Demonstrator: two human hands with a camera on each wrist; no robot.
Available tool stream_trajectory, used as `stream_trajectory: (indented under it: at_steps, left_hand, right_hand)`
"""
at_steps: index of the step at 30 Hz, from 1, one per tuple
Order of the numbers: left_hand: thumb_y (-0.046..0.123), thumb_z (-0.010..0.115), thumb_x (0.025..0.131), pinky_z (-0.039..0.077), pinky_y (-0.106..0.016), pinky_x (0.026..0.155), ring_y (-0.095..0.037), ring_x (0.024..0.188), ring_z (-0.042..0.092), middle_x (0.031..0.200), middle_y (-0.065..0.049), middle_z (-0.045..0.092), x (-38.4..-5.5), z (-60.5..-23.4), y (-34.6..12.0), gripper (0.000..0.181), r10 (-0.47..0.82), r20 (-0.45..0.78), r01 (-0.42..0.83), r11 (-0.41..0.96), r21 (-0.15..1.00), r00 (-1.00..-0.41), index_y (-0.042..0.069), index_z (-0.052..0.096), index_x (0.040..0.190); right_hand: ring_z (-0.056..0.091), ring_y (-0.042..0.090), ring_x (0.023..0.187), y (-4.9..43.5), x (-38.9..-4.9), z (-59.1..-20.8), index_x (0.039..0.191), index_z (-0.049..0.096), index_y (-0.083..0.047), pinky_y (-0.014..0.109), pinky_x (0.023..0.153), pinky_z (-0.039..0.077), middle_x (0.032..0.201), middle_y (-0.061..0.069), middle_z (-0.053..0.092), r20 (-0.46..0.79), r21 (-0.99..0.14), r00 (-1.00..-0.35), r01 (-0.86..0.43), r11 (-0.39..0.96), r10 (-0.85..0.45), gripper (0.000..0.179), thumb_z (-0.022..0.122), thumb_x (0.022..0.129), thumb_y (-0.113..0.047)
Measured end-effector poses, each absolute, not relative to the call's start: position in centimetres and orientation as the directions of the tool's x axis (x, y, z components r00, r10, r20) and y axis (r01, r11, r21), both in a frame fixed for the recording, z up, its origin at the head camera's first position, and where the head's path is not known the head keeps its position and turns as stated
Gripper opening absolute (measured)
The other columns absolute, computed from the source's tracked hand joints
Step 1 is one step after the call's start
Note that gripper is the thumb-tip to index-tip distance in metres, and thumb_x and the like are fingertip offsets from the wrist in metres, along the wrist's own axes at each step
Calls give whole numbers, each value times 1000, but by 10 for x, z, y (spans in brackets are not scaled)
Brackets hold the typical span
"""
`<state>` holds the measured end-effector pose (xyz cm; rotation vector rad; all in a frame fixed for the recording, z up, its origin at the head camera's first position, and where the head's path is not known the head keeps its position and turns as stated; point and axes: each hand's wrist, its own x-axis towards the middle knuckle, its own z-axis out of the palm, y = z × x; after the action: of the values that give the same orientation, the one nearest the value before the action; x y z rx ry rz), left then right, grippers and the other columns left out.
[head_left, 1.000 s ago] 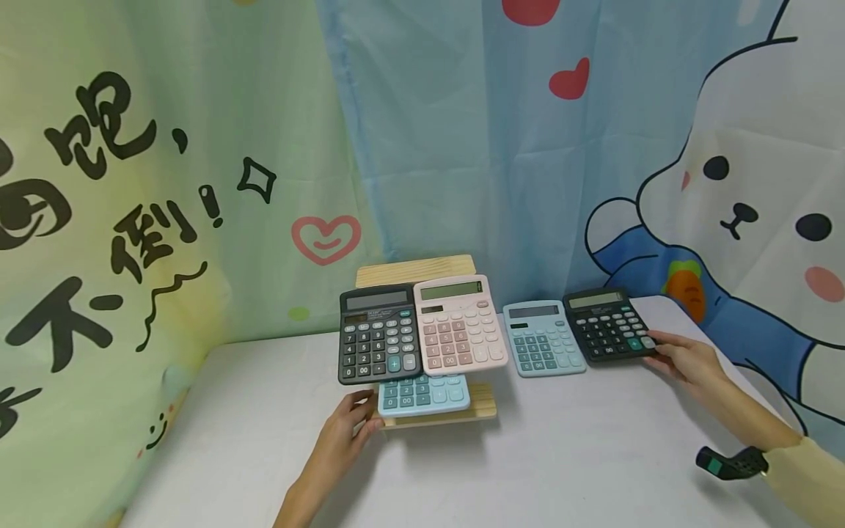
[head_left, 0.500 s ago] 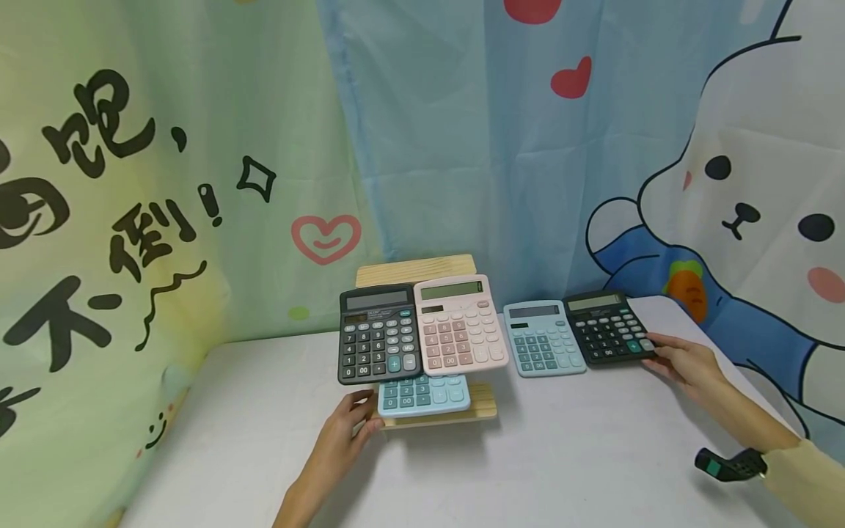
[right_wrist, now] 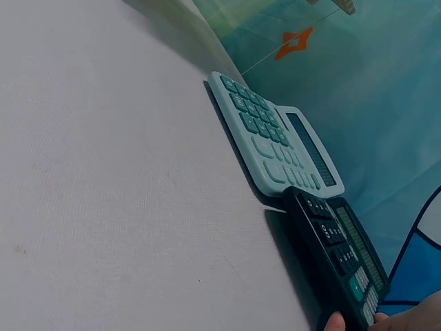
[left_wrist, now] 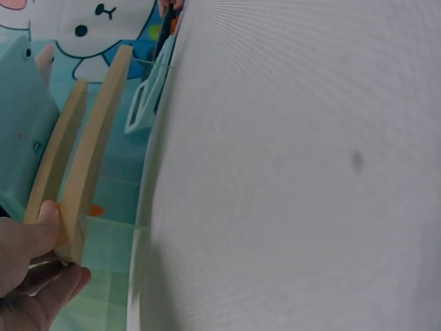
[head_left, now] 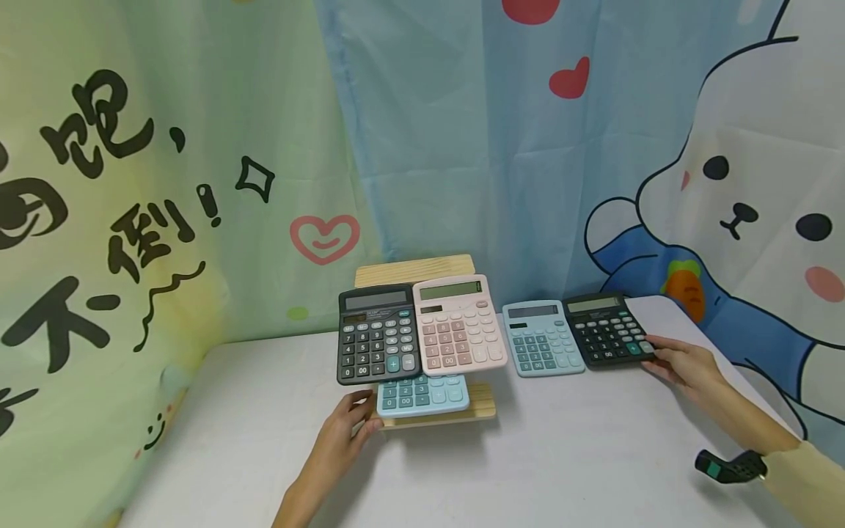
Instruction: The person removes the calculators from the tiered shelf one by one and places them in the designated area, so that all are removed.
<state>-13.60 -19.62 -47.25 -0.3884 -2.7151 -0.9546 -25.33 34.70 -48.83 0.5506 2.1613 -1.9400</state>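
Observation:
My left hand [head_left: 337,440] grips the left end of a wooden stand [head_left: 414,271]. The left wrist view has the thumb on one side of a wooden slat [left_wrist: 103,131] and curled fingers on the other. A black calculator [head_left: 376,323] and a pink calculator [head_left: 462,323] lean side by side on the upper level. Below them sits a blue calculator [head_left: 422,403], its top part hidden. At the right, my right hand [head_left: 689,370] pinches the lower right corner of another black calculator [head_left: 604,334] between thumb and fingers. A light blue calculator [head_left: 543,341] lies directly left of it.
Everything stands on a white table [head_left: 528,462], near its back edge. A printed curtain [head_left: 436,147] hangs right behind. A dark device [head_left: 729,465] is strapped at the right wrist, by the pale sleeve [head_left: 802,477].
The black calculator at the right has come down slightly toward the front, with the right hand still pinching its corner. The left hand and the stand stay as they were.

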Motion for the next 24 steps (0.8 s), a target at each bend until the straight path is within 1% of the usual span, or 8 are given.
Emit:
stream_trajectory:
  at_steps: [7, 13, 17, 24]
  left_hand:
    - [21, 68, 87, 53, -46, 94, -34, 114, 63, 123, -17, 62, -136, -473, -196, 39, 179, 326, 342, 754, 561, -928, -4, 67, 116]
    - [22, 69, 87, 53, -45, 95, -33, 116, 62, 125, -16, 62, -135, -473, -196, 40, 166, 301, 318, 749, 581, -939, -4, 66, 118]
    - [23, 68, 87, 53, -44, 96, -33, 116, 62, 125, -16, 62, -134, -474, -196, 41, 166, 299, 317, 750, 581, -940, -4, 66, 119]
    - [20, 69, 87, 51, -46, 98, -33, 117, 61, 126, -15, 62, -134, -473, -196, 41, 160, 297, 312, 745, 590, -941, -4, 65, 121]
  right_hand:
    - [57, -11, 71, 349, -256, -490, 152, 14, 2, 18, 78, 58, 161, 25, 0, -413, -906, -900, 421, 37, 136, 54, 32, 103, -7]
    - [59, -9, 71, 352, -256, -489, 152, 10, 3, 19, 79, 58, 161, 25, -5, -429, -901, -898, 433, 20, 99, 56, 34, 102, -4]
    - [59, -9, 72, 353, -255, -486, 152, 9, 4, 20, 81, 58, 160, 27, -6, -426, -900, -902, 430, 68, 74, 57, 36, 102, -5]
    - [59, -12, 73, 352, -253, -484, 150, 14, 9, 20, 80, 58, 156, 37, 3, -373, -902, -925, 381, 202, 78, 56, 37, 102, -6]
